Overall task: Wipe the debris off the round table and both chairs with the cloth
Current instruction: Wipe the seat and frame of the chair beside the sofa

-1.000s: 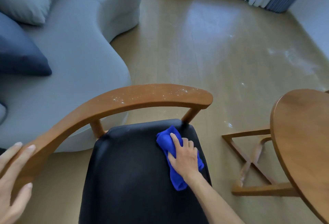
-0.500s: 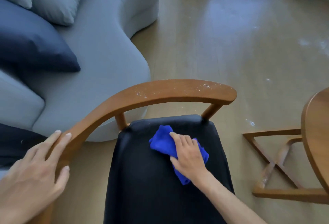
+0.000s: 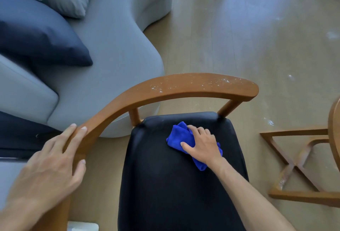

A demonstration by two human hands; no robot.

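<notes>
Fingers of my left hand (image 3: pixel 49 168) wrap the chair (image 3: pixel 184 87) rail at lower left, while my right hand (image 3: pixel 203 144), fingers spread flat, presses the soft, light cloth (image 3: pixel 179 135) mid-frame on the seat, debris (image 3: pixel 211 82) dusting the rail beyond.

Curved grey sofa (image 3: pixel 117 50) with navy cushion (image 3: pixel 42 43), pale wood-plank floor (image 3: pixel 239 34), soft window glare

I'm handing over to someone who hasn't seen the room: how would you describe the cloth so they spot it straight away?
Find the wooden chair beside the grey sofa. On its black seat, near the back edge, the right hand presses down a crumpled cloth. It is the only vivid blue thing here, far brighter than the navy cushion.
</notes>
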